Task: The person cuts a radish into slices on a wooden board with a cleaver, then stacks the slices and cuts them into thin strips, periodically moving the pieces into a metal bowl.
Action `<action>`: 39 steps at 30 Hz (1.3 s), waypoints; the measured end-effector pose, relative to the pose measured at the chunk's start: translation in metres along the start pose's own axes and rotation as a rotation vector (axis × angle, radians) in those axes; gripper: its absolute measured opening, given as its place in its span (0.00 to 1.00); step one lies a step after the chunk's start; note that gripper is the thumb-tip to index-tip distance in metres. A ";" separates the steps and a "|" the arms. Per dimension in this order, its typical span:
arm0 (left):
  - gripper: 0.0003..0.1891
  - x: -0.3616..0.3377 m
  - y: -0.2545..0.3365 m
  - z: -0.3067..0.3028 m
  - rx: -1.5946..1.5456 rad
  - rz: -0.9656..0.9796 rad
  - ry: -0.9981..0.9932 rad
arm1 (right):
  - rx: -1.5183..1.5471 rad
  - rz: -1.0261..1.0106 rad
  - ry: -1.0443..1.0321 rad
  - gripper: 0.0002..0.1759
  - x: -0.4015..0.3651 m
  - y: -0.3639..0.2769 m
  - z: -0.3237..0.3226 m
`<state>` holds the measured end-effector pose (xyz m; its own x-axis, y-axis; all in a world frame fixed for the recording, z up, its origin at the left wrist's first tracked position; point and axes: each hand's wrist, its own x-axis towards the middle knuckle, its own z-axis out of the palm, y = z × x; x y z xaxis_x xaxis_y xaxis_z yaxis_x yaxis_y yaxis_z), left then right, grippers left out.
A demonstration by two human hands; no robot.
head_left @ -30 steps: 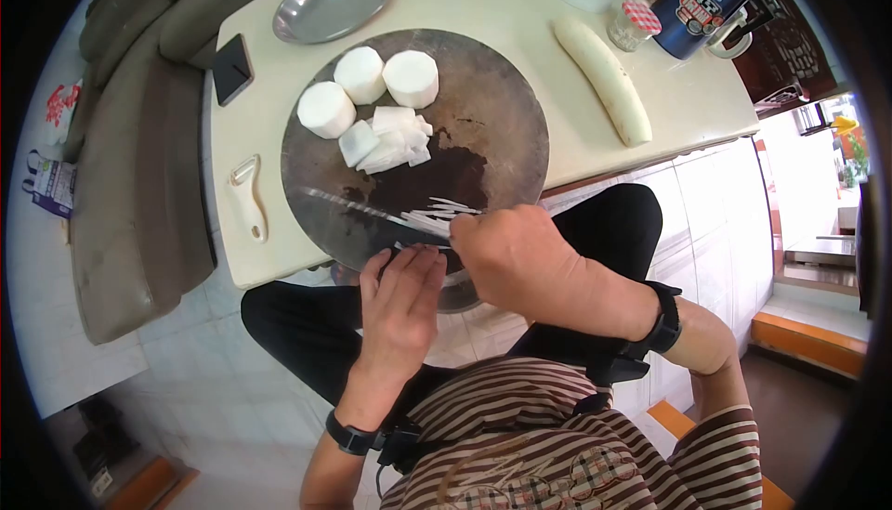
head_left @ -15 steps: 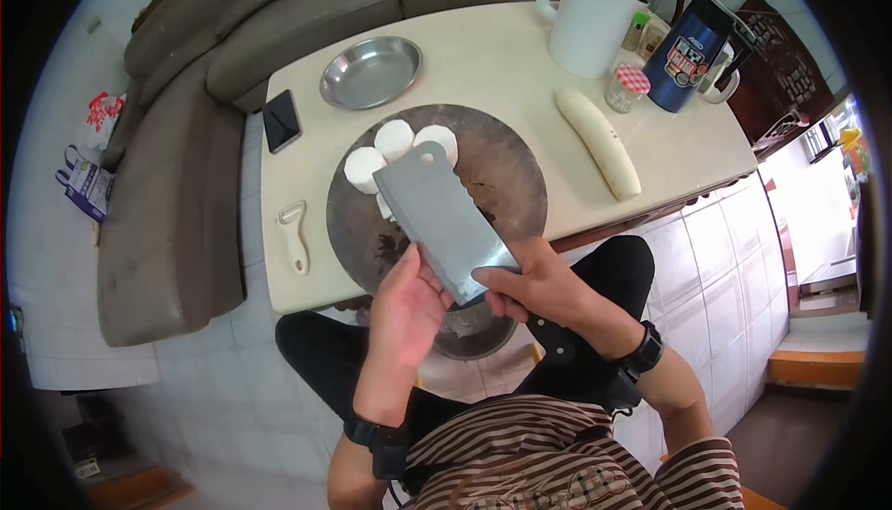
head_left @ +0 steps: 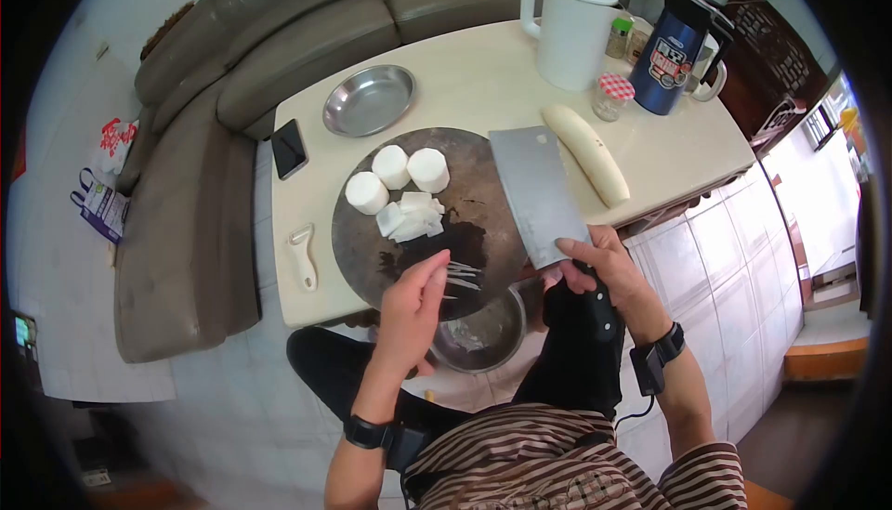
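Observation:
My right hand [head_left: 609, 268] grips the broad metal cleaver [head_left: 539, 189] at its handle end, with the blade held up over the right side of the round dark cutting board [head_left: 506, 222]. My left hand [head_left: 409, 315] is at the board's front edge, its fingers stretched out beside thin white strips [head_left: 463, 276]. It touches no part of the cleaver. Thick peeled white pieces [head_left: 392, 167] stand at the back left of the board. In front of them lies a small pile of flat white slices [head_left: 413, 216]. A dark wet patch shows near the strips.
A long whitish vegetable [head_left: 585, 154] lies right of the board. Behind are a metal dish [head_left: 369, 101], white pitcher [head_left: 573, 36], lidded jar [head_left: 613, 97] and blue flask [head_left: 669, 59]. At left are a phone [head_left: 289, 150] and peeler [head_left: 302, 257]. A metal bowl [head_left: 478, 333] sits below the table edge.
The cleaver has swung right, away from my left hand, uncovering the slices and strips. My left hand has let go of the blade area and moved beside the strips. The view has shifted slightly.

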<state>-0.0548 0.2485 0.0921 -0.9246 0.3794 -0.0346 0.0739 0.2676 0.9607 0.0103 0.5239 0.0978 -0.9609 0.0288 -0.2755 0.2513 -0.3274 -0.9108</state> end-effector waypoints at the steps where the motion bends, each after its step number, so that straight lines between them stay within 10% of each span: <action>1: 0.16 0.003 0.003 0.003 0.226 0.125 -0.050 | 0.064 -0.008 -0.005 0.10 -0.001 0.007 -0.011; 8: 0.16 0.011 -0.010 0.009 0.713 0.441 -0.135 | 0.262 0.009 -0.023 0.15 -0.007 0.034 -0.038; 23: 0.17 -0.030 -0.015 0.026 0.670 0.502 -0.138 | 0.323 0.005 -0.117 0.11 -0.003 0.034 -0.037; 39: 0.12 -0.038 -0.022 -0.005 0.511 0.150 0.229 | 0.407 -0.014 -0.055 0.14 -0.010 0.038 -0.050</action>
<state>-0.0227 0.2240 0.0733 -0.9431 0.2602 0.2070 0.3291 0.6406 0.6938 0.0359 0.5582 0.0504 -0.9713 -0.0112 -0.2374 0.1826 -0.6746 -0.7152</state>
